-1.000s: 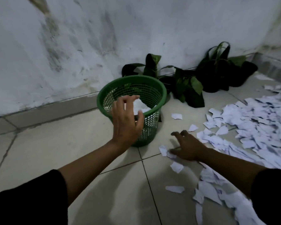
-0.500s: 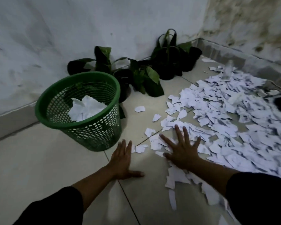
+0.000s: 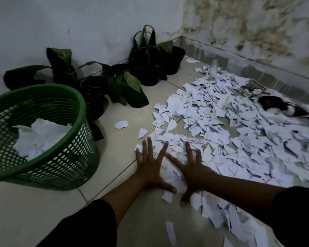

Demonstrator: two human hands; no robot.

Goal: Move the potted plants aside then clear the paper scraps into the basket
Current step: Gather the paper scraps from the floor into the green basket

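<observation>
A green mesh basket [image 3: 64, 166] stands at the left with crumpled white paper [image 3: 41, 134] inside. Torn white paper scraps [image 3: 239, 139] cover the tiled floor from the middle to the right. My left hand [image 3: 150, 164] and my right hand [image 3: 191, 166] lie flat side by side, fingers spread, on the near left edge of the scrap pile, with scraps between and under them. Neither hand holds anything. Potted plants in dark pots stand along the back wall: one [image 3: 96, 93] behind the basket, another [image 3: 148, 68] nearer the corner.
The two walls meet at the back right corner. A clear bottle [image 3: 213, 70] stands among the far scraps. A black and white object [image 3: 278, 106] and a small white item [image 3: 224, 102] lie on the pile at the right. Bare tiles [image 3: 34, 211] show at the near left.
My left hand came down from the basket rim to the floor, then slid right next to my right hand on the scraps. The view swung right toward the pile.
</observation>
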